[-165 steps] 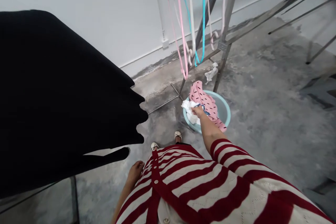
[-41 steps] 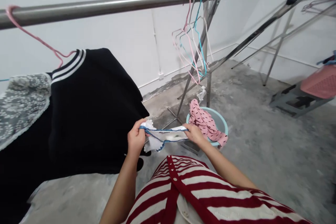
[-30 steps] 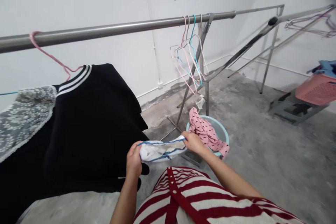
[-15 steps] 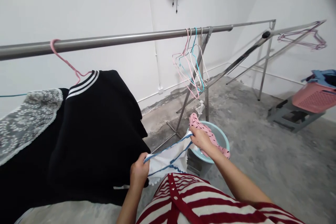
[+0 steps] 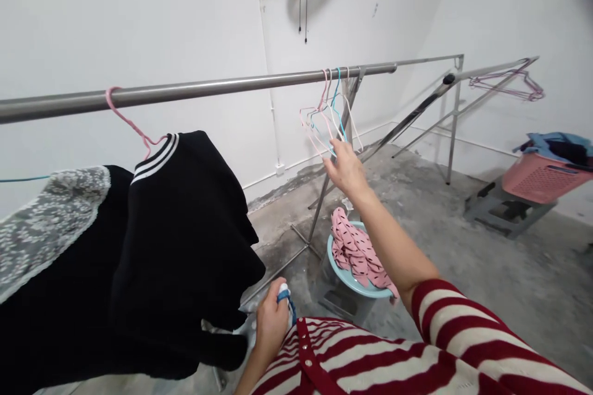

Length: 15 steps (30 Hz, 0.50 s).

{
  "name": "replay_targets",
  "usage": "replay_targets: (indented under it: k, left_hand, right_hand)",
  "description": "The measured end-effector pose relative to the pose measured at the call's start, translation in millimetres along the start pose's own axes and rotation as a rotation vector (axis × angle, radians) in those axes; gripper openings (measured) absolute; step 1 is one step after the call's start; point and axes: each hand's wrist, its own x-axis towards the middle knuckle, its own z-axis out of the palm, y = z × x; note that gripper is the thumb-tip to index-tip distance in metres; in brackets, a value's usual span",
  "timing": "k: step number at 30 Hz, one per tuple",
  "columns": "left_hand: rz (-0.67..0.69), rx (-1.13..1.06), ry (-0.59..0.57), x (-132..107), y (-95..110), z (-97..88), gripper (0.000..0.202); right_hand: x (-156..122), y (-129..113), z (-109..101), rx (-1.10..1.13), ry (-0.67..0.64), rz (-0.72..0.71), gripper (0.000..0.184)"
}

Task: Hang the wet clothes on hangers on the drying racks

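My left hand (image 5: 272, 324) is low by my striped front, shut on a bunched white cloth with blue trim (image 5: 283, 299), most of which it hides. My right hand (image 5: 345, 170) is raised with fingers apart, holding nothing. It is just below and in front of a cluster of thin pink, blue and white hangers (image 5: 327, 117) on a steel rail (image 5: 185, 87). Below it, a pink garment with dark dashes (image 5: 356, 253) lies in a pale blue basin (image 5: 352, 288) on the floor.
A black garment (image 5: 185, 228) and a grey lace piece (image 5: 46, 222) hang at the left, one from a pink hanger (image 5: 125, 117). The steel rack's legs (image 5: 315, 216) stand behind the basin. A pink laundry basket (image 5: 542, 178) sits on a low stool (image 5: 500, 213) at the right.
My right hand has let go of the cloth and risen to the hangers. My left hand has dropped lower with the cloth bunched in it. The view has tilted upward.
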Motion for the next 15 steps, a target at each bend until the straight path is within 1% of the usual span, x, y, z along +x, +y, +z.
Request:
replay_targets:
  k: [3, 5, 7, 10, 12, 13, 15]
  left_hand:
    - [-0.047, -0.016, 0.004, -1.1, -10.5, -3.2, 0.037]
    - [-0.085, -0.034, 0.024, -0.6, -17.0, -7.0, 0.036]
    - [-0.11, -0.059, 0.042, -0.3, -23.2, -9.7, 0.035]
    - [-0.117, -0.094, 0.035, 0.7, -30.6, -10.8, 0.031]
    - [-0.107, -0.126, 0.029, 2.8, -32.0, -10.8, 0.028]
    - [-0.102, -0.151, 0.028, 4.4, -31.1, -11.1, 0.026]
    - [-0.095, -0.219, 0.037, 8.7, -25.7, -13.4, 0.023]
  right_hand:
    - [22.6, 8.3, 14.8, -0.066, -0.016, 0.097, 0.039]
    - [34.4, 16.5, 27.0, -0.033, -0.025, 0.166, 0.039]
    - [45.5, 22.8, 37.9, 0.079, -0.027, 0.241, 0.035]
    - [58.1, 22.8, 45.2, 0.314, 0.036, 0.298, 0.031]
    - [58.2, 17.6, 43.0, 0.416, 0.087, 0.285, 0.033]
    - [53.6, 14.6, 40.7, 0.448, 0.099, 0.273, 0.033]
    - [32.1, 9.3, 37.1, 0.493, 0.105, 0.256, 0.031]
